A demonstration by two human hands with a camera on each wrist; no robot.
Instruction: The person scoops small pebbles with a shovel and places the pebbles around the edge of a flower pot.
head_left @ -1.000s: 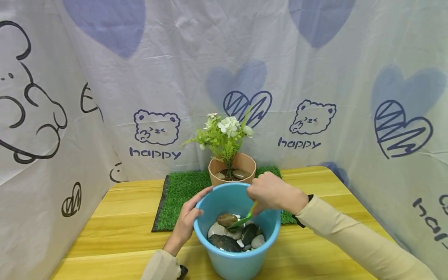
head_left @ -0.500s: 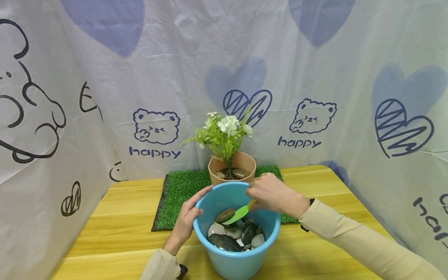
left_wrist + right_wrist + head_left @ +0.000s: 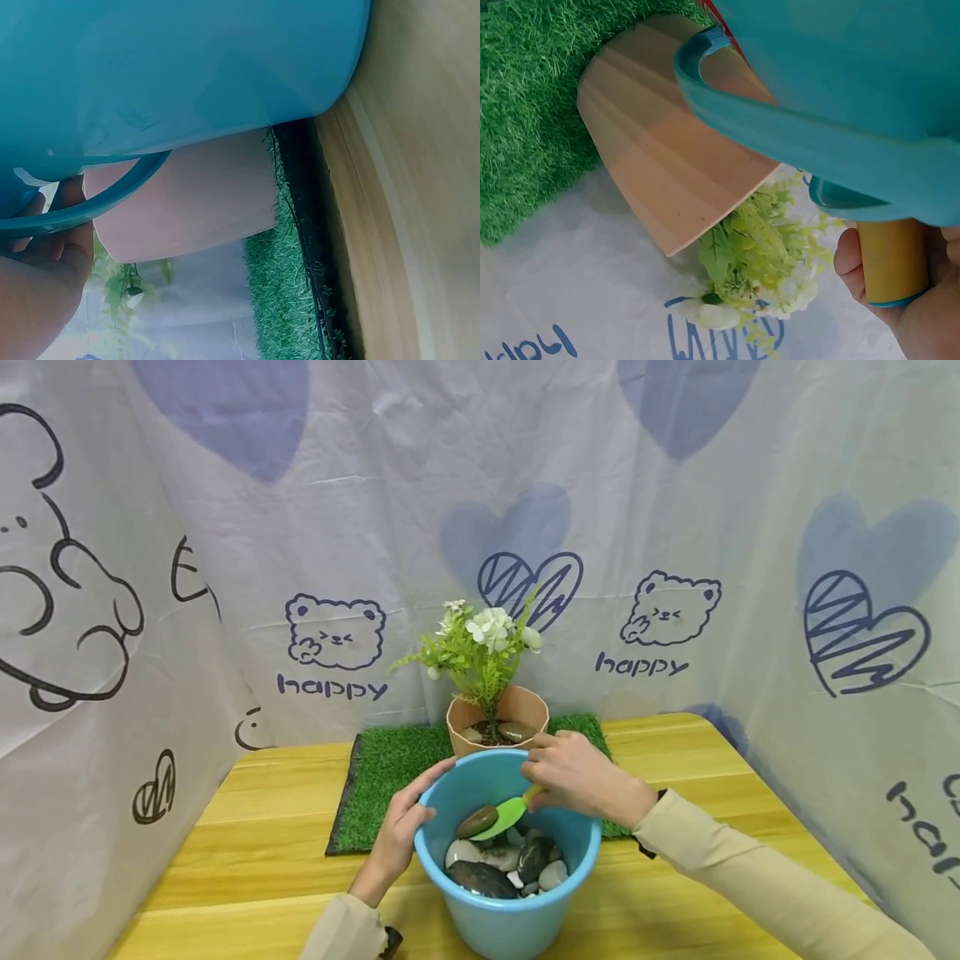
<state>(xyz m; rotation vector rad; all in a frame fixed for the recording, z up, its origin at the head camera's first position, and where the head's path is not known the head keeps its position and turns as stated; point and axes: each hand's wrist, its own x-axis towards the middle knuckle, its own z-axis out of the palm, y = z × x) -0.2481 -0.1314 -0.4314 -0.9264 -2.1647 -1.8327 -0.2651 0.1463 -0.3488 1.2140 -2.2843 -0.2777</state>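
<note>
The trowel [image 3: 510,815] is held by its yellow handle, wrapped in the right grip [image 3: 577,777], and its green blade is set inside the bucket [image 3: 510,928], right against a brown stone [image 3: 477,821]! More stones [image 3: 482,880] are piled below. The bucket's rim is clasped by the left grip [image 3: 400,822]. Behind, a flower pot [image 3: 527,703] is stood on a mat [image 3: 397,777] over the counter [image 3: 277,827].

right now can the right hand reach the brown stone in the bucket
Likely yes: the bucket is open on top and the right hand holds a green scoop beside the brown stone.
</note>
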